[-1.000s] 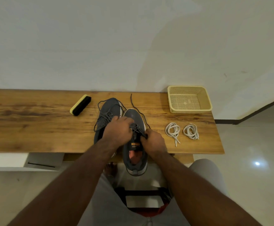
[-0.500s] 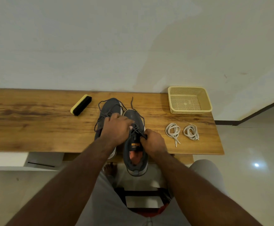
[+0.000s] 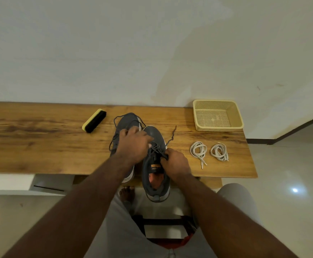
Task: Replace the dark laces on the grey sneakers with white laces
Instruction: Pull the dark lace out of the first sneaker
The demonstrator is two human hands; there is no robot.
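Both hands' grip (image 3: pixel 176 162) pinches dark lace (image 3: pixel 158 150)

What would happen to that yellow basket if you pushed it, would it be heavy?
Probably not heavy. The yellow basket looks like thin mesh plastic with nothing in it, so it would likely slide easily on the smooth wooden table. Its wide, flat bottom and low walls suggest it wouldn't tip or roll.

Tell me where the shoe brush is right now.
In the head view the shoe brush lies on the wooden table, left of the two grey sneakers, toward the wall edge and apart from both hands.
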